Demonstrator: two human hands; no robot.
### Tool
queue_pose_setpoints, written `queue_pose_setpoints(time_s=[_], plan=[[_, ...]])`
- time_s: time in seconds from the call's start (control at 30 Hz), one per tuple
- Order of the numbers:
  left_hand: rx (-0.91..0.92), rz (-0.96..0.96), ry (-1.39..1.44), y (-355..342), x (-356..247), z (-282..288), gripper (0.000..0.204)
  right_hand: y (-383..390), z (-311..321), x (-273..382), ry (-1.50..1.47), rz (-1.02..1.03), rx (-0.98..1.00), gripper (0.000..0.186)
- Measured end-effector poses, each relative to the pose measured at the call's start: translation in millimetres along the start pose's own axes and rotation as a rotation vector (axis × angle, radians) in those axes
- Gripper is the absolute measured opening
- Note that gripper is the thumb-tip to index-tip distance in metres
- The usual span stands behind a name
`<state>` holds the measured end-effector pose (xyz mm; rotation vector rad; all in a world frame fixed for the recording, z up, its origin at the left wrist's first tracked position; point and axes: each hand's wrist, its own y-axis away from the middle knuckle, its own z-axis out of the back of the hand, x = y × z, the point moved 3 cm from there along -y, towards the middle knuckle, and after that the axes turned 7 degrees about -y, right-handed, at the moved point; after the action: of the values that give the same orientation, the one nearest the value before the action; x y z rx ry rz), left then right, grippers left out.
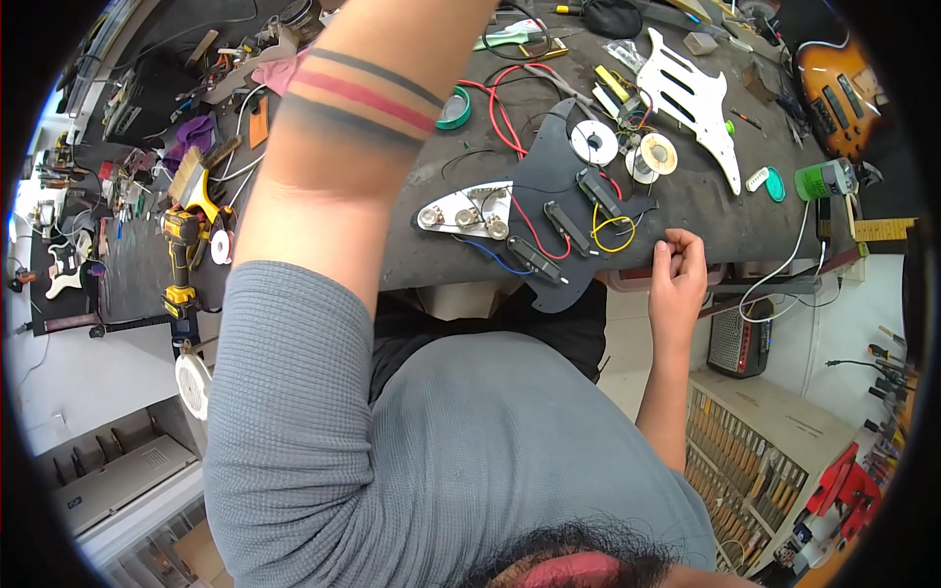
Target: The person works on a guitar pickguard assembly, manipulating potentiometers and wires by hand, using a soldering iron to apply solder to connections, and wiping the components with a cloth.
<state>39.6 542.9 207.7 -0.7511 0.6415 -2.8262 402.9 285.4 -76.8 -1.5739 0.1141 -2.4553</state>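
My left arm, with coloured bands, reaches up past the top edge, so my left hand is out of view. My right hand is at the bench's front edge, right of the dark pickguard, its fingers loosely curled with nothing visible in them. The pickguard carries pickups with red, yellow and blue wires, and a white plate with knobs. Wire spools lie behind it. A white pickguard lies at the back right.
The cluttered dark bench holds a yellow-black drill, a brush, red cables and a green tub. A sunburst guitar is at the far right. Below stand a small amplifier and a cabinet of tools.
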Motion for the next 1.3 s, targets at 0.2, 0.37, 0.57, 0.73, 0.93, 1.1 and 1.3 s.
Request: queue_pose_setpoints(time_s=[0.2, 0.37, 0.57, 0.73, 0.93, 1.1, 1.3], plan=[[-0.372, 0.508, 1.275, 84, -59, 39, 0.100, 0, 6, -5, 0.047, 0.006, -0.037, 0.017], [-0.110, 0.271, 1.513, 165, -132, 88, 0.057, 1, 10, -13, 0.023, 0.037, -0.031, 0.019], [0.145, -0.671, 1.590, 395, -129, 118, 0.024, 17, 13, -63, -0.091, -0.029, 0.191, 0.020], [0.757, -0.431, 1.811, 539, -66, 37, 0.028, 13, 45, -12, -0.222, -0.016, -0.037, 0.016], [1.288, 0.007, 1.531, 648, -7, -1, 0.038, -2, -33, 151, -0.144, 0.465, 0.192, 0.011], [0.826, 0.225, 1.699, 701, -8, -14, 0.045, -18, -235, 264, 0.161, 0.873, 0.906, 0.010], [1.125, 0.376, 1.705, 768, 12, -24, 0.052, -99, -470, 243, 0.425, 1.194, 0.651, 0.023]])
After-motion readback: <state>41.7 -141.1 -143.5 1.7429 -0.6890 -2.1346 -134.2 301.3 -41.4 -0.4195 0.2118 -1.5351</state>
